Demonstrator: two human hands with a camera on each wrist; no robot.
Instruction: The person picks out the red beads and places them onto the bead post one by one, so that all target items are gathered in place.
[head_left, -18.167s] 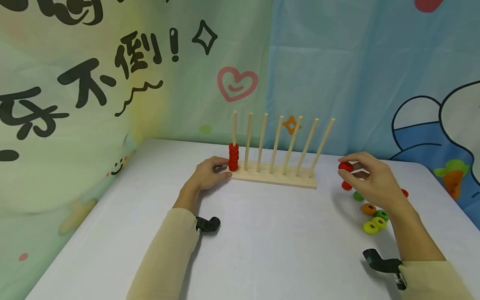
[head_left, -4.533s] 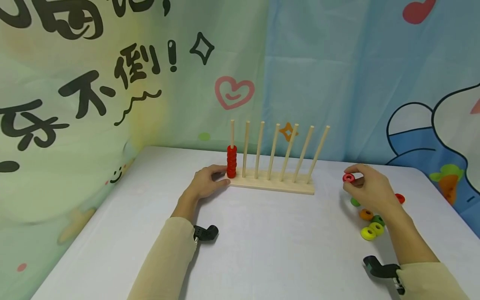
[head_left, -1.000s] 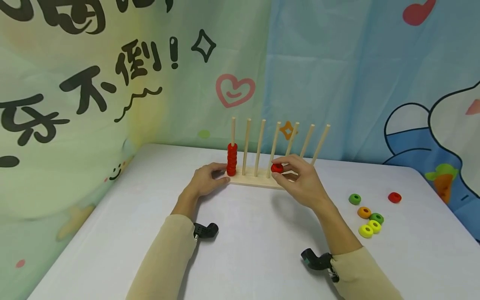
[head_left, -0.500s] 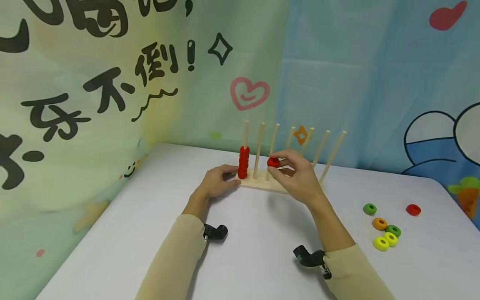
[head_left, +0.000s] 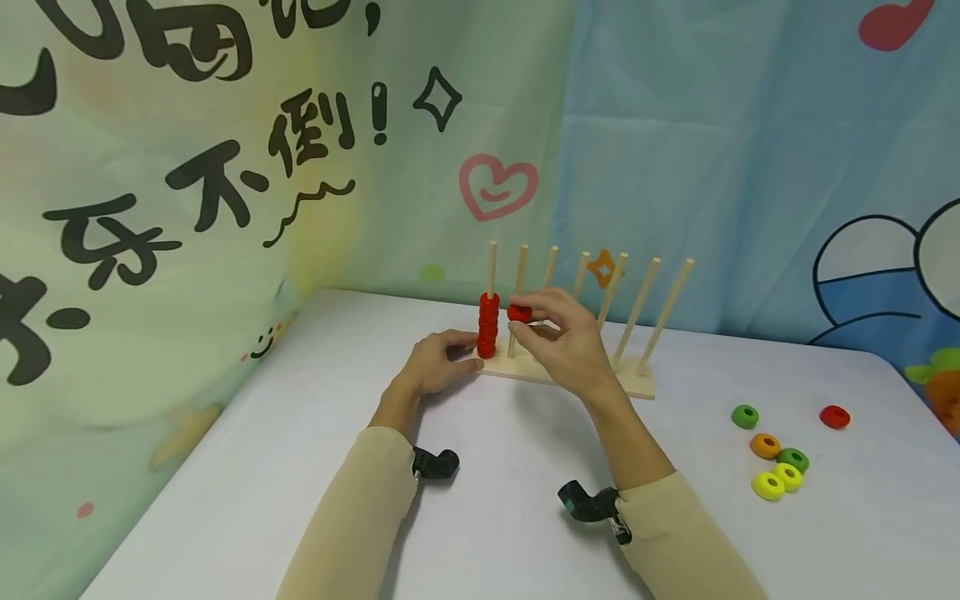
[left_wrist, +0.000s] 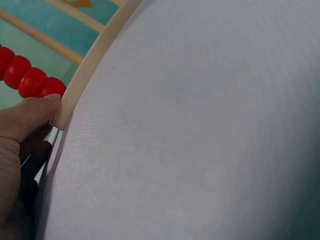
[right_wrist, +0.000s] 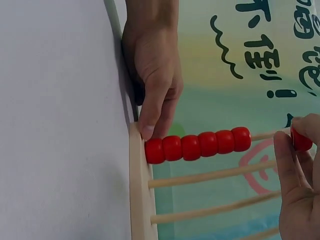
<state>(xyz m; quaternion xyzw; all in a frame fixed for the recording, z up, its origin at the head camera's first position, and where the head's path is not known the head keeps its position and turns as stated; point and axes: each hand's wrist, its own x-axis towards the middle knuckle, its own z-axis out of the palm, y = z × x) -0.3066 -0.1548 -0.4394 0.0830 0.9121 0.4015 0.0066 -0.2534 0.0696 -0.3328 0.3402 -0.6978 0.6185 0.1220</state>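
My right hand [head_left: 566, 342] pinches a red bead [head_left: 519, 313] between thumb and fingers, just right of the bead stack and in front of the second peg. My left hand [head_left: 435, 364] holds the left end of a wooden peg stand [head_left: 641, 384]; its thumb [left_wrist: 40, 112] lies at the base's end beside the lowest bead. Several red beads [head_left: 488, 327] are stacked on the leftmost peg, whose upper part is bare. In the right wrist view the pinched bead [right_wrist: 301, 140] is near that peg's upper end, apart from the stack [right_wrist: 198, 145].
Loose beads lie on the white table [head_left: 495, 517] at right: one red [head_left: 835, 417], one orange [head_left: 766, 446], two green [head_left: 746, 417] and two yellow [head_left: 768, 486]. The stand's other pegs [head_left: 667, 312] rise bare. A printed cloth [head_left: 645, 150] hangs behind the table.
The right hand has picked up a red bead at right and carried it left, close to the first peg. Since the oldest frame the red stack has grown taller. The left hand stays at the stand.
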